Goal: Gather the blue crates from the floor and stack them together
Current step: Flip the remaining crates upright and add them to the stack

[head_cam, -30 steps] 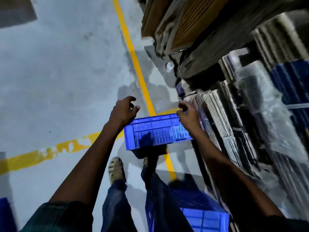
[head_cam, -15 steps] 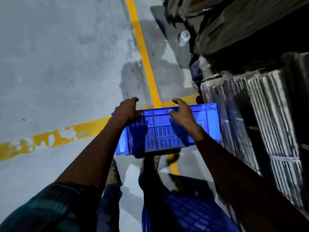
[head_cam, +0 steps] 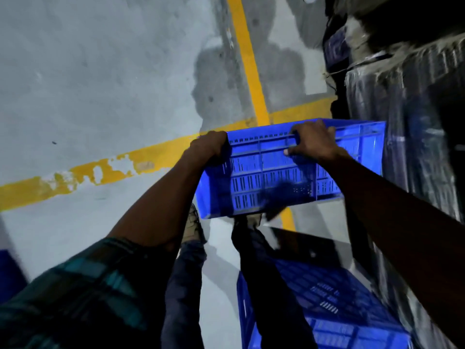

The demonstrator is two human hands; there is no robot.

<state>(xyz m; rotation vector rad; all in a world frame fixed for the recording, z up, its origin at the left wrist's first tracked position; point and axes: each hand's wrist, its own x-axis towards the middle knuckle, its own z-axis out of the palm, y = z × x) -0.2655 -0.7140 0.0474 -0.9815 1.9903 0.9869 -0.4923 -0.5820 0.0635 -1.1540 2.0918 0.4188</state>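
Observation:
A blue slotted plastic crate (head_cam: 271, 177) hangs in front of me above the floor, its long side wall facing me. My left hand (head_cam: 210, 146) grips its upper left corner. My right hand (head_cam: 310, 141) is closed over the top rim near the middle. Below, by my right leg, a second blue crate (head_cam: 327, 298) sits on the floor, its open top facing up. A sliver of another blue crate (head_cam: 8, 275) shows at the left edge.
Stacks of plastic-wrapped goods (head_cam: 415, 109) rise close on the right. Yellow lines (head_cam: 247, 59) cross on the grey concrete floor (head_cam: 100, 71). My feet and legs (head_cam: 191, 260) stand just under the held crate.
Both hands have closed on the crate and brought it nearer. The right hand shifted from the crate's right end to the top rim. The view has tipped further down.

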